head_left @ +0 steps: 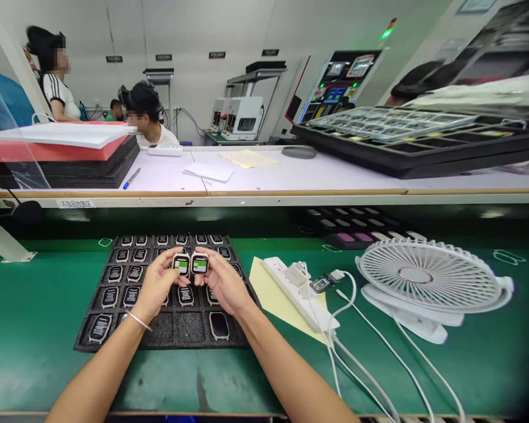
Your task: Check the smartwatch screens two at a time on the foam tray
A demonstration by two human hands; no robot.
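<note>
My left hand [158, 282] is closed on a smartwatch [181, 264] with a green and white screen. Right beside it, my right hand [223, 279] grips a second smartwatch [200, 263] showing a similar screen. Both watches are held upright, side by side, over a black foam tray [158, 335]. Rows of strapless watches fill many of the tray's pockets, most with white text on dark screens. One watch [219, 325] at the front right of the tray has a plain dark screen. My hands and wrists hide some pockets.
A white power strip [300, 296] with plugs and cables lies on yellow paper [264, 285] to the right. Beyond it sits a white fan [427, 282]. A shelf [255, 191] spans the back, carrying foam stacks, papers and a pen [131, 178]. Other people are farther off.
</note>
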